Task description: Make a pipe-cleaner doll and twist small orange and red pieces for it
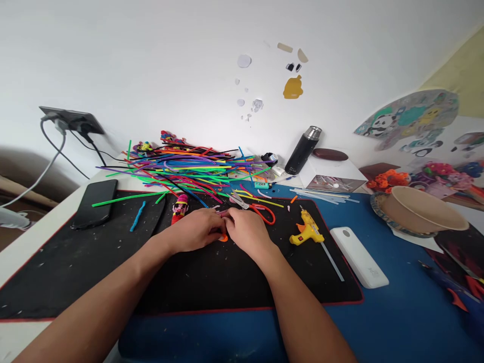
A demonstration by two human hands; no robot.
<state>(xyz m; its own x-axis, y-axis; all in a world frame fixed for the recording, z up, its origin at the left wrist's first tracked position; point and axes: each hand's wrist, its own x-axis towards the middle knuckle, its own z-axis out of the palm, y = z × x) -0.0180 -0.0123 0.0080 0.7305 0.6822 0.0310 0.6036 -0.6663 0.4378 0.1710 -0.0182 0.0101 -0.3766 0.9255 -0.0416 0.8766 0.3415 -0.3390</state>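
Pipe-cleaner piece point(224, 237), orange, sits pinched between your left hand point(196, 229) and right hand point(247, 233) on the black mat point(113, 262); both grips close on it. Shaping looks unfinished; glue gun point(307, 229) lies unused to the right.

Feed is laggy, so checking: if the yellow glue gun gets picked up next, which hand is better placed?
Probably the right hand. The glue gun lies on the black mat just to its right, nothing between. The left hand would have to cross over the right and the small orange piece both pinch.
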